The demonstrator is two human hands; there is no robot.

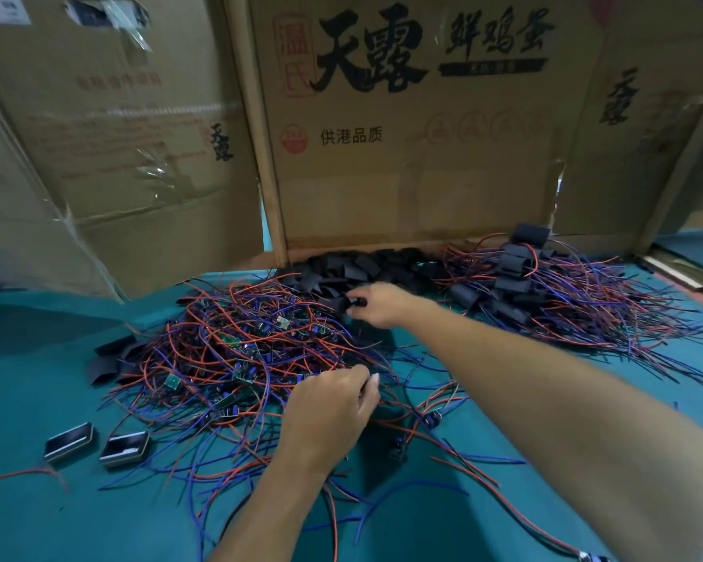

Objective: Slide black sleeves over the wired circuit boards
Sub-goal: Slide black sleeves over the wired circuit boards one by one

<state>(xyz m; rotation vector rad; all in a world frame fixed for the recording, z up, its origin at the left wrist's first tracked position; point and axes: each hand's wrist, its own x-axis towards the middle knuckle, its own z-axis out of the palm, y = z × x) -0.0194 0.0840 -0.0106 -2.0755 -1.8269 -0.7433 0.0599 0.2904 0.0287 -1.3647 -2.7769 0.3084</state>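
Observation:
A tangled heap of bare circuit boards with red and blue wires [236, 350] lies at centre left on the teal table. Behind it a pile of loose black sleeves [366, 265] rests against the cardboard. My right hand [378, 306] reaches into that pile and pinches one black sleeve [341, 304] between thumb and fingers. My left hand [333, 411] is at the near edge of the wire heap, fingers curled and pinched on wires there; the board under it is hidden. A second heap of sleeved boards [544, 290] lies at the right.
Cardboard panels [402, 135] stand upright along the back of the table. Two small dark rectangular cases [70, 442] [124, 448] lie at the front left. A few flat black sleeves [106, 367] lie left of the wire heap. Loose wires trail toward the front edge.

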